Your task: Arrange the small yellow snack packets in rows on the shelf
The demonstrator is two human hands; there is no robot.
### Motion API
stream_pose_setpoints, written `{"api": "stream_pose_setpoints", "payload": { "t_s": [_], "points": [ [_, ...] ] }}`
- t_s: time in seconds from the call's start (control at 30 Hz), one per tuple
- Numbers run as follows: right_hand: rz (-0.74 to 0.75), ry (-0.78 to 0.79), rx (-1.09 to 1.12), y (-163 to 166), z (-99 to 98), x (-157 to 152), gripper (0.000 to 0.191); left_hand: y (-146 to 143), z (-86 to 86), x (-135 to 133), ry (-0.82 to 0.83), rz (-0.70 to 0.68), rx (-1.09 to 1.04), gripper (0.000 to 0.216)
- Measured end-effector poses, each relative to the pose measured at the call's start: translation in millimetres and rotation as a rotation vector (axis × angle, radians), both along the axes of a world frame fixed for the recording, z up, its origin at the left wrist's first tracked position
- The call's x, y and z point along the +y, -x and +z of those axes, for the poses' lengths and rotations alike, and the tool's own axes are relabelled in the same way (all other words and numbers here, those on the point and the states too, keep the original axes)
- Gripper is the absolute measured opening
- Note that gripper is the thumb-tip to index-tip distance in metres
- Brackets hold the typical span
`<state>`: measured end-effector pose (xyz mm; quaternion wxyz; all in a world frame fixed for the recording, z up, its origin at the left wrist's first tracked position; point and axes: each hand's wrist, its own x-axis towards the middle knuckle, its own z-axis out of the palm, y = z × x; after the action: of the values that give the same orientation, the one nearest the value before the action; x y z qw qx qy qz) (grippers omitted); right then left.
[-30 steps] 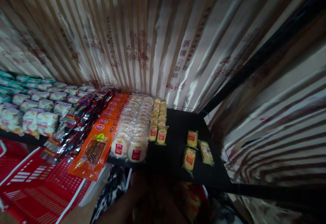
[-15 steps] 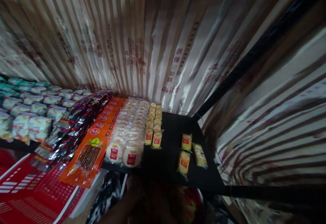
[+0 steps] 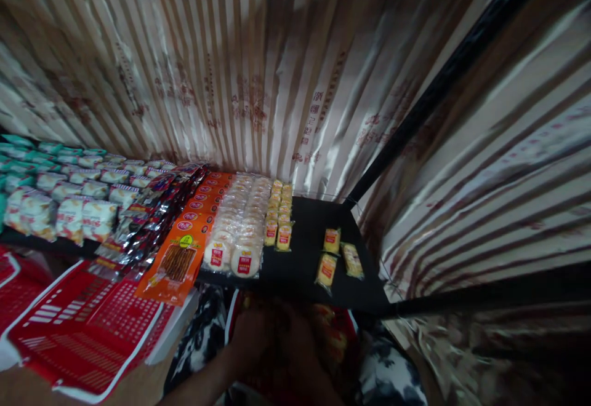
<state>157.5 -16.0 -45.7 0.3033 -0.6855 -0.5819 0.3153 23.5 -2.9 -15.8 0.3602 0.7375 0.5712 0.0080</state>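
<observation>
In deep shadow at the bottom, my left hand [image 3: 255, 326] and my right hand [image 3: 294, 329] reach side by side into a red basket with a white rim [image 3: 230, 317]. Their fingers are lost in the dark, so I cannot tell what they touch. Yellow wrapped snack packs [image 3: 335, 339] lie in the basket, right of my right hand. Just beyond, on the black shelf [image 3: 295, 270], stand two rows of small yellow snack packs [image 3: 284, 235]. Three loose packs [image 3: 327, 269] lie apart on the right.
Left of the yellow rows are clear-wrapped round crackers [image 3: 244, 261], orange snack packets [image 3: 175, 261], dark shiny packets [image 3: 143, 221] and white bags [image 3: 99, 218]. A red shopping basket [image 3: 92, 332] stands at lower left. A black pole [image 3: 415, 114] slants before the striped curtain [image 3: 277, 55].
The view has tilted down and shifted left, so the shelf sits higher and more of the basket and both forearms show. The packs on the shelf keep their places.
</observation>
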Motion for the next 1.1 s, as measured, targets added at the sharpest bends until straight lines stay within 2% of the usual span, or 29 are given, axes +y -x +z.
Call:
{"api": "stream_pose_setpoints", "payload": {
  "t_s": [0.13, 0.3, 0.43, 0.57, 0.67, 0.73, 0.8, 0.87, 1.0, 1.1],
  "points": [
    [0.04, 0.034, 0.07, -10.2, 21.2, -15.8, 0.023, 6.2, 17.1, -8.9, -0.081, 0.029, -0.074, 0.039],
    [0.09, -0.002, 0.111, -23.2, 53.1, -21.9, 0.019, 15.6, 36.2, -2.9, 0.051, 0.043, -0.226, 0.028],
    [0.086, -0.057, 0.153, -29.5, 63.2, -18.7, 0.023, 18.8, 51.5, 6.6, 0.16, 0.079, -0.476, 0.028],
    [0.056, -0.128, 0.206, -31.4, 72.4, -12.7, 0.027, 16.3, 64.1, 13.2, 0.26, 0.201, -0.577, 0.032],
    [0.063, -0.156, 0.205, -34.0, 80.4, -9.2, 0.028, 13.4, 67.0, 19.5, 0.298, 0.262, -0.685, 0.037],
    [0.083, -0.184, 0.145, -37.0, 86.3, -7.3, 0.025, 12.2, 66.2, 26.2, 0.262, 0.272, -0.727, 0.041],
    [0.097, -0.24, 0.026, -40.0, 93.1, -5.1, 0.02, 11.6, 67.3, 34.7, 0.169, 0.215, -0.699, 0.039],
    [0.115, -0.287, -0.088, -42.5, 100.9, -1.9, 0.016, 10.8, 74.7, 43.8, 0.039, 0.088, -0.615, 0.033],
    [0.227, -0.302, -0.167, -45.9, 115.4, 10.0, 0.025, 5.1, 107.5, 60.4, -0.178, -0.159, -0.382, 0.028],
    [0.274, -0.251, -0.167, -50.6, 123.6, 24.1, 0.032, -4.3, 130.6, 73.3, -0.235, -0.27, -0.265, 0.026]
  ]
}}
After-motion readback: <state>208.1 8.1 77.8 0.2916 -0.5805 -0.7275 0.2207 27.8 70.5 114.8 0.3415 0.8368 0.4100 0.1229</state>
